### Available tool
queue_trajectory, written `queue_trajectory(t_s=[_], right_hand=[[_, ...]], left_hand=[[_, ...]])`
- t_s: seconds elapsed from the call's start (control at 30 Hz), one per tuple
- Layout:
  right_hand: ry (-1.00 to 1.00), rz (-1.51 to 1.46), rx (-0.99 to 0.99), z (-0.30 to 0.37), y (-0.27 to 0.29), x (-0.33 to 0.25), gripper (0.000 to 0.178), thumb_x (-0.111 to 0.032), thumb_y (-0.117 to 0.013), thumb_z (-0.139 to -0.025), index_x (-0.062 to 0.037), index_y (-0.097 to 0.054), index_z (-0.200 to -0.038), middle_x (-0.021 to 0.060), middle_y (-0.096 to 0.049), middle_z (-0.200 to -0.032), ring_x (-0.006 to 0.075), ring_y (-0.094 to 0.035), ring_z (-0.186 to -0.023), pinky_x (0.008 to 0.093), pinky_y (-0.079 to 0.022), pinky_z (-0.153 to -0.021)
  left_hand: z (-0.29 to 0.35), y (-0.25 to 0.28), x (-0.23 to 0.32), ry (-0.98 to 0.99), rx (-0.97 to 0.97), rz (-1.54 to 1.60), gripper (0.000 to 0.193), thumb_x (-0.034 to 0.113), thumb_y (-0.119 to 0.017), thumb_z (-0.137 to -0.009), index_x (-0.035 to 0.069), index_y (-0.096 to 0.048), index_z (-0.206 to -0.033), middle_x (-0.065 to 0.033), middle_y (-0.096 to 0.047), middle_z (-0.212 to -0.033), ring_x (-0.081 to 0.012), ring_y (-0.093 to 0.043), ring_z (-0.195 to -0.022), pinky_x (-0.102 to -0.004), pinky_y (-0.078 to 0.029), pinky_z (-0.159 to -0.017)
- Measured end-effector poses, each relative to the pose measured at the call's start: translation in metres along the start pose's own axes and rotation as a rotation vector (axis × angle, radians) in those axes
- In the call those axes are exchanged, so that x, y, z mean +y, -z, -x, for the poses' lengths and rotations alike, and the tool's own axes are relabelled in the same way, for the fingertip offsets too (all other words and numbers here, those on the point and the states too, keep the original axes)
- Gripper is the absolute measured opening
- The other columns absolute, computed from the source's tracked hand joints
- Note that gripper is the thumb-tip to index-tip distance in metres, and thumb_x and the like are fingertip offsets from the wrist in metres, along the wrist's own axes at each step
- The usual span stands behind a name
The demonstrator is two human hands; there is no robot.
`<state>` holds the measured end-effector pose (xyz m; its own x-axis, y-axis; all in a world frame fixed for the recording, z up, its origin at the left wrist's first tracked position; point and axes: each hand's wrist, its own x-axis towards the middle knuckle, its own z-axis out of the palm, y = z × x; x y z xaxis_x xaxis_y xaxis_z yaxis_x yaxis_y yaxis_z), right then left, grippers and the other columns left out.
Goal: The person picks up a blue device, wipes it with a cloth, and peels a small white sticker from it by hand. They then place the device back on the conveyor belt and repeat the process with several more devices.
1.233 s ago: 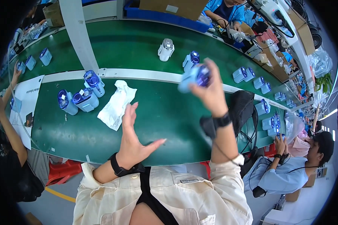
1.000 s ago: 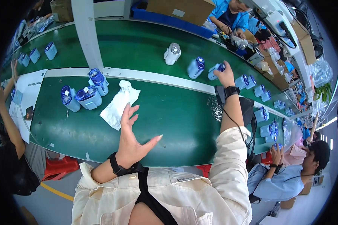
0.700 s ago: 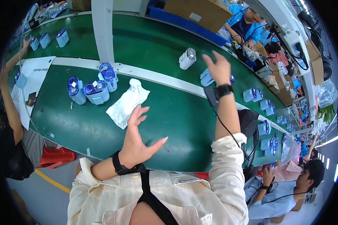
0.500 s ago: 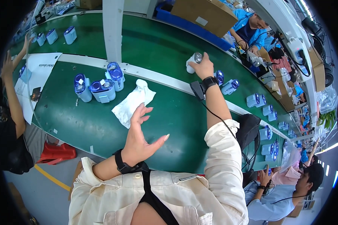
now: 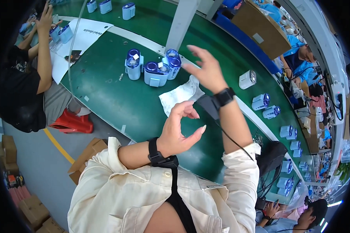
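My right hand [image 5: 206, 72] is empty, fingers spread, in the air just right of a cluster of three light-blue devices with dark blue lids. The nearest device [image 5: 173, 62] stands upright by the rail; a middle device [image 5: 156, 75] and a left device [image 5: 134, 66] stand beside it, each of these two with a small white piece on top. Below this hand a crumpled white cloth [image 5: 177, 96] lies on the green tabletop. My left hand [image 5: 178, 134] hovers in front of my chest near the cloth, fingers loosely curved and apart, holding nothing. A whitish device [image 5: 247, 79] stands alone beyond the rail.
More blue devices [image 5: 261, 101] stand along the green belt [image 5: 217, 54] past the white rail. A metal post [image 5: 182, 27] rises behind the cluster. A black bag [image 5: 272, 157] with cables lies at right. At left another person [image 5: 23, 83] works beside a paper sheet [image 5: 83, 39].
My right hand has let go of the whitish device on the belt and moved left toward the cluster. My left hand stays empty. The whole view has turned toward the left.
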<state>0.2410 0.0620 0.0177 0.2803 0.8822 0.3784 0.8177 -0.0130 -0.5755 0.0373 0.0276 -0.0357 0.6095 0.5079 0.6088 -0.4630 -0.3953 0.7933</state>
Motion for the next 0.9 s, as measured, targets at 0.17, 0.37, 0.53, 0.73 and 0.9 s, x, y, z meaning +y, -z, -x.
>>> queue_trajectory(t_s=[0.17, 0.37, 0.53, 0.73, 0.9], right_hand=[[0.101, -0.255, -0.212, -0.017, -0.035, -0.002, 0.072, -0.009, -0.073, -0.074, -0.0123, -0.043, -0.14, 0.0117, -0.053, -0.129, 0.0247, -0.055, -0.116, 0.0331, -0.048, -0.095], [-0.11, -0.342, -0.141, 0.011, -0.011, 0.004, 0.084, 0.001, -0.069, -0.069, -0.0069, -0.033, -0.144, 0.0131, -0.052, -0.13, 0.0224, -0.052, -0.119, 0.032, -0.041, -0.102], [0.007, -0.652, -0.428, 0.063, 0.054, -0.048, 0.089, 0.008, -0.062, -0.066, -0.0011, -0.027, -0.146, 0.0147, -0.054, -0.129, 0.0219, -0.05, -0.12, 0.0319, -0.036, -0.105], [-0.019, -0.716, -0.636, 0.133, 0.08, -0.091, 0.091, 0.009, -0.061, -0.066, 0.0009, -0.023, -0.148, 0.0172, -0.052, -0.13, 0.0251, -0.049, -0.123, 0.0355, -0.033, -0.107], [-0.135, -0.779, -0.217, 0.169, 0.08, -0.097, 0.075, 0.008, -0.062, -0.07, 0.0022, -0.037, -0.141, 0.018, -0.051, -0.131, 0.0275, -0.049, -0.121, 0.0369, -0.036, -0.104]], left_hand=[[0.003, 0.0, 0.0, 0.015, 0.082, 0.096, 0.068, -0.001, -0.071, -0.078, 0.001, -0.03, -0.131, -0.0126, -0.053, -0.107, -0.0201, -0.057, -0.094, -0.0354, -0.046, -0.084], [0.004, 0.001, 0.0, -0.007, 0.114, 0.106, 0.067, -0.002, -0.071, -0.076, 0.002, -0.031, -0.13, -0.0134, -0.05, -0.112, -0.0205, -0.056, -0.096, -0.0363, -0.044, -0.088], [-0.006, 0.015, 0.007, 0.001, 0.339, -0.145, 0.082, 0.008, -0.08, -0.071, 0.001, -0.03, -0.135, -0.0135, -0.049, -0.116, -0.0218, -0.051, -0.109, -0.0357, -0.043, -0.094], [-0.014, 0.029, 0.02, 0.452, -0.456, 0.701, 0.096, 0.016, -0.085, -0.067, 0.001, -0.027, -0.143, -0.0119, -0.045, -0.128, -0.0222, -0.043, -0.126, -0.0353, -0.038, -0.103], [-0.009, 0.02, 0.032, 0.557, -0.51, 0.416, 0.089, 0.017, -0.084, -0.067, 0.001, -0.036, -0.14, -0.011, -0.046, -0.13, -0.0227, -0.046, -0.123, -0.0352, -0.037, -0.103]])
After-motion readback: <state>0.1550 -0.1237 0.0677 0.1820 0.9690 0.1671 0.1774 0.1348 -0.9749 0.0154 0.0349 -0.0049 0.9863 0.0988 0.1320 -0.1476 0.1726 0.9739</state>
